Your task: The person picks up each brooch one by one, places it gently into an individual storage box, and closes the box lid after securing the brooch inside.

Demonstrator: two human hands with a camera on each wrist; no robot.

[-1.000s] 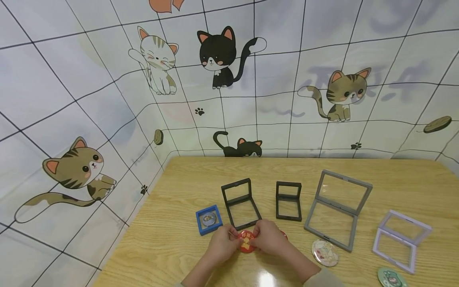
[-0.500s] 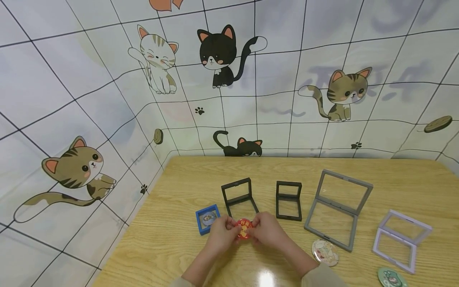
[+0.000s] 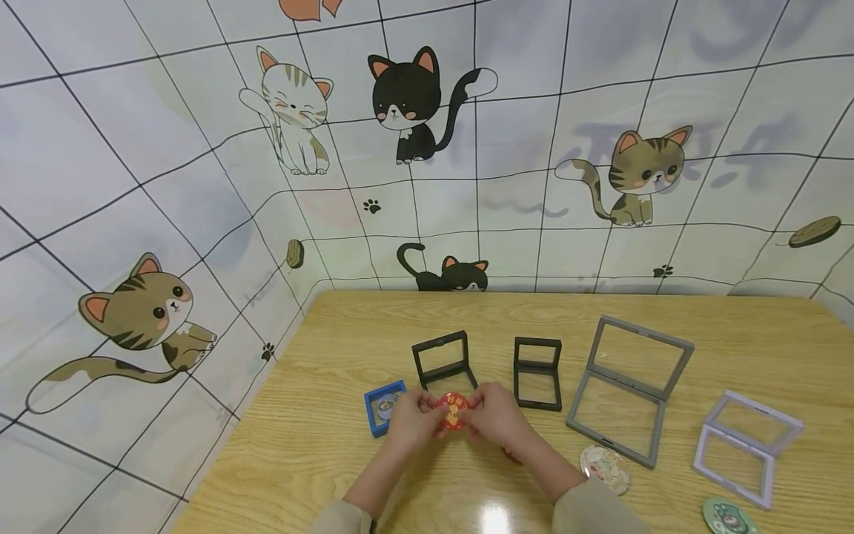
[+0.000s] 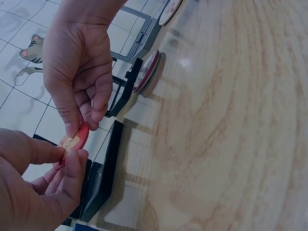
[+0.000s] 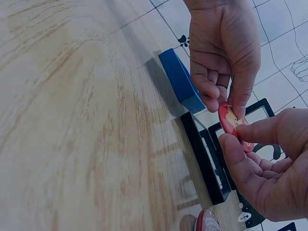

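Note:
Both hands pinch one round red badge [image 3: 453, 410] with a yellow figure on it, thumbs on its face and fingers behind. My left hand [image 3: 412, 424] has the left edge and my right hand [image 3: 496, 417] the right edge. In the left wrist view the badge [image 4: 73, 142] is tilted and clear of the table. Just beyond it stands an unfolded black display frame [image 3: 445, 370], its near part covered by the hands. A second red badge [image 3: 511, 455] lies mostly hidden under the right forearm.
Left of the hands is a blue frame [image 3: 371, 417] with a badge inside. To the right stand a small black frame [image 3: 537, 366], a large grey frame [image 3: 626, 383] and a lilac frame [image 3: 738, 439], all unfolded. A cream badge [image 3: 604, 470] and a green badge [image 3: 729, 517] lie nearer.
Both hands have carried the red badge away from the body, toward the black frame, and its near part is now covered. The second red badge shows again beneath the right forearm.

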